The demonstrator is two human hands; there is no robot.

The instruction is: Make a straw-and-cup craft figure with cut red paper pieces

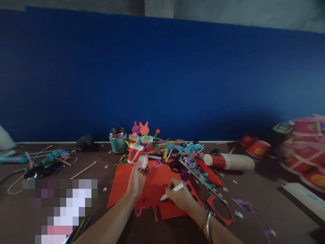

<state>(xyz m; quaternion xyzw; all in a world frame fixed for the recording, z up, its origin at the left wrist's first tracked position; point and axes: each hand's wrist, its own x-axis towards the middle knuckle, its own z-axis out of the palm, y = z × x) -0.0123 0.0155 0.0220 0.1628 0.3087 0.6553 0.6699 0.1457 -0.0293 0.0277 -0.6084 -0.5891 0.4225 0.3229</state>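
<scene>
My left hand (138,178) is raised over the left part of a red paper sheet (122,183), its fingers closed on a small, pale roll of tape (143,162). My right hand (177,194) grips a white marker (166,196) with a purple end, slanted so that its tip points down-left at the sheet. The sheet has holes and cut edges along its right and lower sides. Just beyond the left hand stands a red-and-white paper cup (135,153) with coloured sticks in it. Red and purple animal-head cut-outs (144,128) rise from the cups behind.
A teal jar (118,140) stands behind at left. To the right lie paper scraps and pipe cleaners (188,156), a red tool (209,173) and a stack of paper cups on its side (232,161). More red cups (304,145) are piled far right. Blue wall (162,78) bounds the table.
</scene>
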